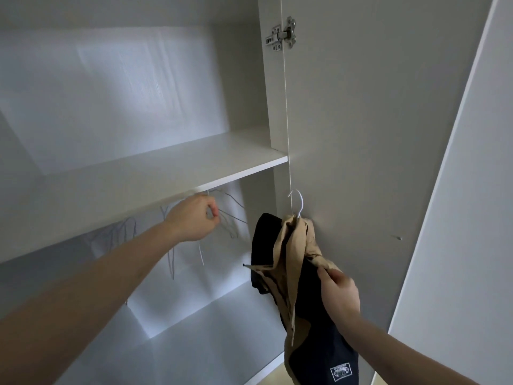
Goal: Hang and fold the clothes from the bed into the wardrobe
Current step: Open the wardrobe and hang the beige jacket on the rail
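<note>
White wardrobe (155, 173), door open — left hand (191, 218) pinches a wire hanger (230, 218) under the shelf; right hand (337, 293) grips the tan-and-navy jacket (294, 273), bunched on its own hook (297, 202). It could slide off before reaching the rail.

One marking only: a small rectangular woven patch (341, 370), white on dark, sewn low on the dark-and-tan garment (319, 329). It carries lettering and an emblem, both too small and blurred to read. Nothing else bears text.
</note>
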